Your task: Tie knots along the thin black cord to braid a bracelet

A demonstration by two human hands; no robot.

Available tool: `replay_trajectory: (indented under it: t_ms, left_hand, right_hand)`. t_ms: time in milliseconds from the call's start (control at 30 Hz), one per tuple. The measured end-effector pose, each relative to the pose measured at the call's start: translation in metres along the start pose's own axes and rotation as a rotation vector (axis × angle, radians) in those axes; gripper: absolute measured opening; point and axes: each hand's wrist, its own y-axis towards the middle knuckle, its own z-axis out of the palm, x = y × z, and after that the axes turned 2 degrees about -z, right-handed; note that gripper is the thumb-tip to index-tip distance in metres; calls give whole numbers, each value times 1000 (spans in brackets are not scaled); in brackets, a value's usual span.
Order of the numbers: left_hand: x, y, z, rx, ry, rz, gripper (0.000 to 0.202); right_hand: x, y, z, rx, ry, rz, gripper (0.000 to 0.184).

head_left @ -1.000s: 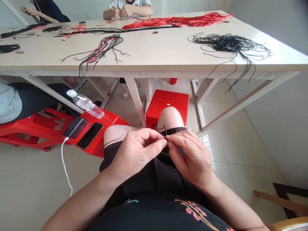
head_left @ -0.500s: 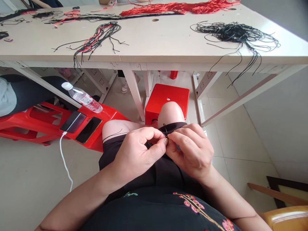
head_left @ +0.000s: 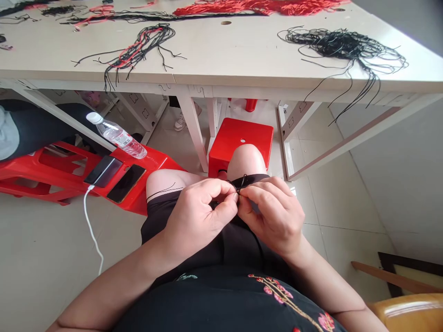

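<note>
Now both hands are pinching one thin black cord [head_left: 241,183] over the lap. The left hand [head_left: 197,216] is closing its grip on it with thumb and forefinger, and the right hand [head_left: 273,216] is gripping it just beside, fingertips touching. Compared with a second ago, the hands are pressing closer together and less of the loop is showing. The cord is poking up as a short dark twist between the fingertips, in front of the knees, well below the worktop [head_left: 214,55] where a tangle of black strings [head_left: 342,44] is lying

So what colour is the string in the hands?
Black; the string shows best in the head view.
</note>
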Motion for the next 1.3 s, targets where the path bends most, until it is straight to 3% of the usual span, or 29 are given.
replay_trajectory:
  t_ms: [133,267,467,667,933,1167,1300]
  left_hand:
    - [1,1,1,26,23,28,12]
    - [5,0,0,85,-50,-21,11]
    - [11,-3,1,19,-100,-72,7]
    - [16,2,8,-77,-310,-159,9]
    - [10,0,5,-133,-175,-53,13]
    - [7,-2,8,-196,-26,6,14]
    - [9,-2,10,-144,24,-12,12]
  right_hand:
    - [-2,1,2,-29,-94,-23,18]
    - [-2,4,2,-34,-6,-4,22]
    - [0,4,6,0,105,70,21]
    - [1,-3,8,7,357,325,12]
    - [-1,-7,8,-41,205,118,19]
    - [3,-7,10,-61,137,139,18]
    - [4,-6,9,-42,90,192,15]
